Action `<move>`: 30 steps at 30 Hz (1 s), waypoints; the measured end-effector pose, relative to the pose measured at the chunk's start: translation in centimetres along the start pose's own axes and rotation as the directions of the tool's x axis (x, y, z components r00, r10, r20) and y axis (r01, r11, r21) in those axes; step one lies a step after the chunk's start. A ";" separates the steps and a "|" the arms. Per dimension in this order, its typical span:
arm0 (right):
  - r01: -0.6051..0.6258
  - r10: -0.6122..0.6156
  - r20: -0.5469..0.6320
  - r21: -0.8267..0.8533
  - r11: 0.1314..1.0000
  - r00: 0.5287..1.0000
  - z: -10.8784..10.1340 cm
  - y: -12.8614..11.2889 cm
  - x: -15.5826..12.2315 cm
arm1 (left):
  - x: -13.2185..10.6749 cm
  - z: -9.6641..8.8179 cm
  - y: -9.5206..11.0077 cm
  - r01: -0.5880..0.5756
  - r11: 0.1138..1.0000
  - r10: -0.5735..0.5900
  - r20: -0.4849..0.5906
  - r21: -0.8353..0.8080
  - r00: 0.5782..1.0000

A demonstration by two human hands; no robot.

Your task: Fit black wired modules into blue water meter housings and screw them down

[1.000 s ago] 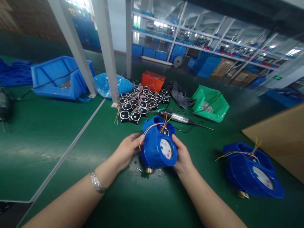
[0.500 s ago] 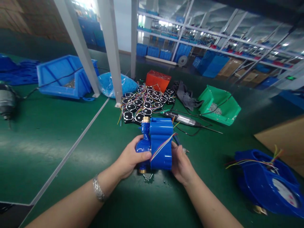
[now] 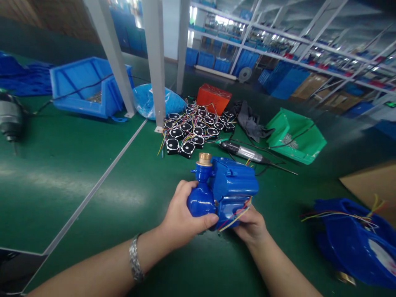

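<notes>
Both of my hands hold a blue water meter point(image 3: 202, 200) above the green tabletop, tilted, with a brass threaded end upward. My left hand point(image 3: 182, 212) wraps round the rounded brass-ended body, thumb across its front. On the right, my right hand point(image 3: 252, 225) grips the blue plastic housing point(image 3: 235, 181) fixed to that body; some of its fingers are hidden behind it. Red, yellow and white wires hang loose from the housing near my right fingers. Beyond the meter lie several black motor-like modules point(image 3: 187, 149) with coloured wires.
An electric screwdriver point(image 3: 247, 153) lies behind the meter, its bit pointing right. A green bin point(image 3: 297, 136) and blue bin point(image 3: 89, 90) hold small metal parts. Another blue meter point(image 3: 349, 235) sits at right, near cardboard point(image 3: 371, 185). Grey posts point(image 3: 154, 62) rise behind; a second power tool point(image 3: 10, 117) is at left.
The meter has turned in my hands: its brass end now tips toward me and the housing angles away to the right. It also sits further right in view, which has shifted slightly.
</notes>
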State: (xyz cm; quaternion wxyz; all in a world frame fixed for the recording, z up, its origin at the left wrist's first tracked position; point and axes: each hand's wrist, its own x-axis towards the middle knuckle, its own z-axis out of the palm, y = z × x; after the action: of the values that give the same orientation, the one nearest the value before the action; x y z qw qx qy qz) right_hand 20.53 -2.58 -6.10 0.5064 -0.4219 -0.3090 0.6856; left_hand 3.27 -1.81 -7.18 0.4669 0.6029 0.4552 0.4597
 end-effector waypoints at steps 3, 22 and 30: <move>0.035 -0.035 -0.055 -0.009 0.999 0.998 0.5 -0.2 -0.2 | 0.0 0.0 0.1 -0.039 0.996 0.045 -0.066 0.084 0.997; 0.030 -0.028 -0.033 0.057 0.998 0.999 -1.6 0.3 0.5 | -0.6 0.1 -0.2 -0.181 0.982 0.186 -0.094 0.059 0.978; 0.003 -0.002 -0.008 0.047 0.999 1.000 -1.2 0.1 0.4 | -0.7 0.1 -0.7 -0.245 0.966 0.252 -0.079 0.082 0.965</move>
State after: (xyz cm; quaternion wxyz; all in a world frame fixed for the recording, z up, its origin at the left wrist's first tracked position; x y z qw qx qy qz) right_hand 21.56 -2.25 -6.81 0.5184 -0.4123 -0.2910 0.6904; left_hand 3.14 -2.37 -7.99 0.3628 0.6505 0.4127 0.5244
